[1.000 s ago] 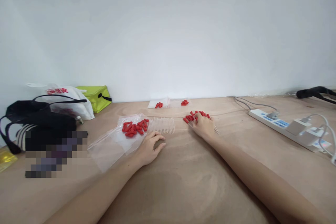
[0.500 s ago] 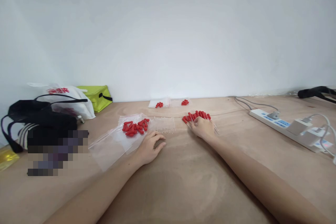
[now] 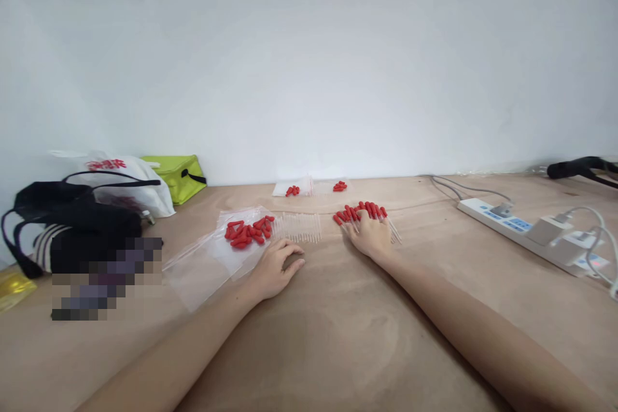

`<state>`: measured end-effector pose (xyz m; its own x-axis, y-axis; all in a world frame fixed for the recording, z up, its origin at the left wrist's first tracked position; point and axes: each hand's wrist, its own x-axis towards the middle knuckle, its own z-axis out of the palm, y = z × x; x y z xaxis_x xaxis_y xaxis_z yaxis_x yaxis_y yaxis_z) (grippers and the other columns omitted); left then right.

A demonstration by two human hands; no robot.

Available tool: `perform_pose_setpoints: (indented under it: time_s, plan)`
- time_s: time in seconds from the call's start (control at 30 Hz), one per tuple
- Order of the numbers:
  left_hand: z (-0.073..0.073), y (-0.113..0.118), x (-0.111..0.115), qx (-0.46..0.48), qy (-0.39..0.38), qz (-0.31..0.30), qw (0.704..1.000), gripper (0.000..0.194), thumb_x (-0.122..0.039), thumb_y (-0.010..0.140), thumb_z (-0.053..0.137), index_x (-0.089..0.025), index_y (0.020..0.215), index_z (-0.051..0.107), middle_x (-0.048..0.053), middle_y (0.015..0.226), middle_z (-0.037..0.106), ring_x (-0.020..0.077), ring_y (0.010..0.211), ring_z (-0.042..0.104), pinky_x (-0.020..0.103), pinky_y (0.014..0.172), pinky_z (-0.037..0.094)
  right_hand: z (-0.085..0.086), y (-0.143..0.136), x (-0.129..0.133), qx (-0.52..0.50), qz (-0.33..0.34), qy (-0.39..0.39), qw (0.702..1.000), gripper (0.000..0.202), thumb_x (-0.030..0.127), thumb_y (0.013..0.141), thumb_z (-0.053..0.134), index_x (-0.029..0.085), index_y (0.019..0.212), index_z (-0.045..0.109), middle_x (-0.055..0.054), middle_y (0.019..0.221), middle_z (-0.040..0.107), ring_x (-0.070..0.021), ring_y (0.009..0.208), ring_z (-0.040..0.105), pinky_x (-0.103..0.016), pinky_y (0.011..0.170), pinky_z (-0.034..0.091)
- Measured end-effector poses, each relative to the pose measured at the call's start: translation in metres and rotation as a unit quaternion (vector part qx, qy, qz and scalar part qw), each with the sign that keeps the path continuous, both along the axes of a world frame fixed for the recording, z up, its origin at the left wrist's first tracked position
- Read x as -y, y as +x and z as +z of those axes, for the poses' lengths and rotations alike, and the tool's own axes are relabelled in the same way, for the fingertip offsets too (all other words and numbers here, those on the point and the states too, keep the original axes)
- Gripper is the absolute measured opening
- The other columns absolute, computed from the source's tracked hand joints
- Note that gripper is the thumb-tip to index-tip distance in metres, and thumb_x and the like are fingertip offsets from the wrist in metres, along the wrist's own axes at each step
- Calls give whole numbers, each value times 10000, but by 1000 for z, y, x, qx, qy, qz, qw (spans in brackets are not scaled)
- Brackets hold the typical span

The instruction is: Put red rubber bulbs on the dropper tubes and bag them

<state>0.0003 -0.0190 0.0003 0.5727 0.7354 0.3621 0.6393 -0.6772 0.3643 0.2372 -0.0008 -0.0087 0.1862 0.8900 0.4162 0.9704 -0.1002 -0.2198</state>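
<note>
My left hand (image 3: 276, 270) rests on the table with thumb and fingers loosely curved and apart, holding nothing. Just beyond it lies a row of thin pale sticks (image 3: 304, 228). Beside them, a heap of red caps (image 3: 248, 232) sits on clear plastic bags (image 3: 196, 277). Over to the right, my right hand (image 3: 371, 236) is down on a fanned row of sticks with red caps (image 3: 348, 212) on their far ends. Its fingers are drawn together among them, and the back of the hand hides the fingertips and anything between them.
Two small groups of red pieces (image 3: 292, 191) lie on bags near the wall. A white power strip (image 3: 519, 228) with chargers and cables stands at right. On the left are a black bag (image 3: 96, 232), a white plastic bag (image 3: 145, 190) and a lime-green box bag (image 3: 181, 180).
My right hand has shifted slightly, its fingers reaching more over the capped sticks, and some caps in the row have moved a little. The left hand stays in place.
</note>
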Motion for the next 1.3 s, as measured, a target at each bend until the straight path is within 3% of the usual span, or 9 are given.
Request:
perform_pose_setpoints:
  time_s: [0.23, 0.37, 0.53, 0.63, 0.8, 0.93, 1.13, 1.3]
  plan:
    - [1, 0, 0, 0, 2, -1, 1000, 140, -227, 789, 489, -169, 878, 580, 55, 903, 578, 190, 867, 515, 334, 788, 393, 8, -30, -1, -10, 84, -10, 996, 217, 274, 778, 392, 172, 806, 581, -74, 822, 646, -195, 775, 571, -352, 769, 256]
    - [0, 1, 2, -10, 19, 9, 1000, 140, -232, 782, 498, -169, 867, 590, 53, 901, 580, 191, 857, 511, 328, 778, 397, 17, -57, -14, -74, 64, -87, 991, 239, 267, 751, 433, 155, 891, 591, -113, 892, 638, -223, 871, 570, -334, 755, 329]
    - [2, -12, -13, -25, 136, 164, 977, 166, -281, 764, 517, -169, 821, 626, 68, 889, 582, 233, 864, 491, 374, 793, 376, 19, -74, -33, -123, 33, -134, 983, 274, 253, 735, 459, 126, 937, 594, -160, 940, 623, -249, 874, 585, -314, 660, 413]
    - [12, -26, -35, -52, 162, 225, 959, 198, -256, 784, 478, -177, 894, 623, 65, 957, 580, 232, 923, 485, 349, 829, 366, 18, -76, -38, -140, 28, -151, 978, 260, 235, 732, 458, 128, 912, 610, -162, 947, 622, -254, 869, 591, -319, 652, 432]
    - [29, -36, -72, -165, 87, 240, 953, 231, -259, 810, 429, -202, 906, 632, 48, 971, 602, 221, 943, 510, 311, 797, 386, 17, -72, -36, -153, 31, -160, 975, 263, 233, 710, 481, 118, 903, 618, -171, 956, 618, -270, 875, 589, -337, 664, 442]
    - [30, -29, -88, -186, 74, 248, 948, 219, -319, 733, 534, -166, 852, 638, 80, 884, 622, 240, 858, 550, 312, 720, 410, 16, -70, -34, -162, 33, -151, 975, 253, 241, 709, 488, 126, 894, 618, -156, 951, 623, -258, 876, 587, -324, 673, 438]
    - [25, -19, -92, -177, 87, 275, 941, 163, -225, 760, 468, -141, 742, 607, 104, 814, 614, 257, 820, 567, 347, 707, 409, 10, -63, -25, -173, 68, -105, 977, 244, 194, 752, 435, 134, 915, 607, -125, 907, 633, -209, 881, 576, -277, 711, 414]
    - [30, -9, -66, -121, 120, 260, 950, 178, -193, 805, 395, -135, 893, 538, 103, 897, 599, 234, 863, 560, 341, 754, 414, -2, -40, -4, -164, 151, -23, 974, 282, 128, 791, 377, 127, 1010, 554, -112, 984, 577, -172, 924, 526, -256, 789, 382]
